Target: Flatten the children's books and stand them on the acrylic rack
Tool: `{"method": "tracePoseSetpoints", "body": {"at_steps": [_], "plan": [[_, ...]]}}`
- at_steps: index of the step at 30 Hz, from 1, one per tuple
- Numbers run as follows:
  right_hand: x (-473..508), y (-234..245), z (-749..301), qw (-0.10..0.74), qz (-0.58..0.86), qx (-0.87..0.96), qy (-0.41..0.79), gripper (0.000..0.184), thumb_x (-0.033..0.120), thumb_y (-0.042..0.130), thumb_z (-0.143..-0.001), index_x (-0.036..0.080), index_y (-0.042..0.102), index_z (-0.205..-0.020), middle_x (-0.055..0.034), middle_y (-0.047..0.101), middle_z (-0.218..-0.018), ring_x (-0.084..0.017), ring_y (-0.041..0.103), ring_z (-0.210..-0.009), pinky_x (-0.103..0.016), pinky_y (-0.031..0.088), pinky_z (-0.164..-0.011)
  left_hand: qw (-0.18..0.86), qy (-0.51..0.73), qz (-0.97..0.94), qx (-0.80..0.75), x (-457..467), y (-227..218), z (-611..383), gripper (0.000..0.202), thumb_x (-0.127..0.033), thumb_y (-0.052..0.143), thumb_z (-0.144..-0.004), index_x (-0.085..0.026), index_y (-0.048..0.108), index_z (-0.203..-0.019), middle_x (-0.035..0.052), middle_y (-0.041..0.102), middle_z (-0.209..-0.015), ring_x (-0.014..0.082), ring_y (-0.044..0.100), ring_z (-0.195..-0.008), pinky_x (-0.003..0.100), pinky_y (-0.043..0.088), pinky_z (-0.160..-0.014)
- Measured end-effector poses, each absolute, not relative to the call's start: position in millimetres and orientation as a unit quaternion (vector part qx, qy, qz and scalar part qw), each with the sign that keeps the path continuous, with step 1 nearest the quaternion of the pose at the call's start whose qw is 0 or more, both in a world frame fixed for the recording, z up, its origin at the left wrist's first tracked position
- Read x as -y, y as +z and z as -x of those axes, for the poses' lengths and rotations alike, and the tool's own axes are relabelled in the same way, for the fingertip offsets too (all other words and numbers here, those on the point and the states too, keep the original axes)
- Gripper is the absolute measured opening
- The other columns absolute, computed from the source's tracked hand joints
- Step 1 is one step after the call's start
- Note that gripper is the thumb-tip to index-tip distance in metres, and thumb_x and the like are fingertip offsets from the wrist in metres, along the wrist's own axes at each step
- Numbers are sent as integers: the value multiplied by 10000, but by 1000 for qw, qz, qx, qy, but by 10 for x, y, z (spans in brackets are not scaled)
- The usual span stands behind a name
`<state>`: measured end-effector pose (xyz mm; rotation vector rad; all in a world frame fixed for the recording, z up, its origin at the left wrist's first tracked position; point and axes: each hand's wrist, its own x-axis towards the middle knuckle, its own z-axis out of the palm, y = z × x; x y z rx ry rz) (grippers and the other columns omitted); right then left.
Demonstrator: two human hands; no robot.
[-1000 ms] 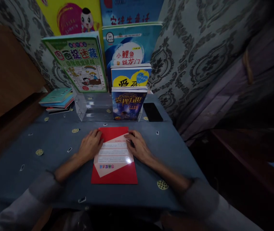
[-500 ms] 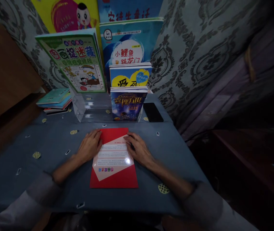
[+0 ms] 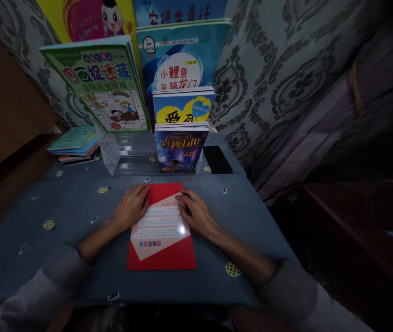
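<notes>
A red book (image 3: 161, 263) lies on the table in front of me, its printed pale panel facing up with the text upside down to me. My left hand (image 3: 132, 207) rests over the book's upper left edge, fingers stretched forward and thumb on the cover. On the opposite edge lies my right hand (image 3: 196, 212), its fingers extended over the upper right part of the cover. Both hands are open and touch the book without lifting it. A bright light reflection shows near the right fingers.
Behind the book, a clear acrylic stand (image 3: 127, 163) holds several upright books, among them a green picture book (image 3: 113, 87) and a dark blue book (image 3: 180, 150). A black phone (image 3: 218, 159) lies right of it. Left is a stack of thin books (image 3: 75, 143).
The view has shifted slightly, so the stand and books sit a little further left. My left hand has edged slightly inward over the book; the right hand looks nearly unchanged.
</notes>
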<state>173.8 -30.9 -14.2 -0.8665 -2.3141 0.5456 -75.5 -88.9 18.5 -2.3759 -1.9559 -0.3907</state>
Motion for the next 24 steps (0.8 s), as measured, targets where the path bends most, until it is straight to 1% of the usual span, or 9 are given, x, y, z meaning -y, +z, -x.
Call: {"method": "tracePoseSetpoints", "body": {"at_steps": [5, 9, 13, 16, 19, 24], "plan": [[309, -152, -1735, 298, 327, 873, 205, 291, 156, 513, -920, 183, 652, -1175, -165, 583, -1303, -275, 581, -1199, -455, 513, -1001, 20, -134, 771, 622, 850, 178, 722, 392, -252, 421, -979, -129, 578, -1316, 164, 606, -1340, 296, 574, -1243, 472, 471, -1065], [316, -148, -1727, 305, 326, 868, 217, 293, 161, 517, -918, 180, 655, -1176, -176, 579, -1307, -293, 581, -1193, -490, 511, -999, 21, -137, 779, 611, 820, 170, 687, 396, -301, 414, -1000, -125, 570, -1319, 163, 606, -1341, 295, 567, -1249, 480, 451, -1081], [317, -143, -1728, 303, 326, 869, 214, 281, 171, 531, -914, 169, 657, -1166, -180, 575, -1307, -295, 576, -1203, -481, 509, -1004, 16, -141, 784, 604, 789, 144, 638, 405, -330, 421, -1003, -125, 569, -1319, 157, 602, -1347, 287, 564, -1252, 462, 423, -1107], [322, -130, -1730, 301, 329, 869, 217, 276, 174, 535, -917, 189, 652, -1167, -165, 571, -1317, -290, 575, -1205, -488, 500, -1020, 10, -146, 785, 602, 764, 122, 590, 411, -349, 428, -1003, -147, 559, -1336, 151, 596, -1358, 286, 551, -1276, 481, 406, -1118], [332, -111, -1732, 299, 330, 868, 220, 275, 177, 534, -922, 195, 646, -1172, -162, 565, -1323, -290, 574, -1206, -490, 502, -1018, 5, -150, 786, 600, 735, 117, 536, 425, -357, 425, -1004, -143, 551, -1349, 157, 584, -1380, 294, 543, -1287, 507, 403, -1114], [339, -93, -1736, 289, 334, 871, 218, 265, 178, 539, -922, 185, 642, -1166, -162, 569, -1309, -283, 574, -1210, -476, 496, -1029, -6, -161, 800, 578, 672, 141, 447, 410, -338, 411, -1017, -149, 560, -1348, 139, 608, -1351, 275, 550, -1278, 484, 409, -1107]]}}
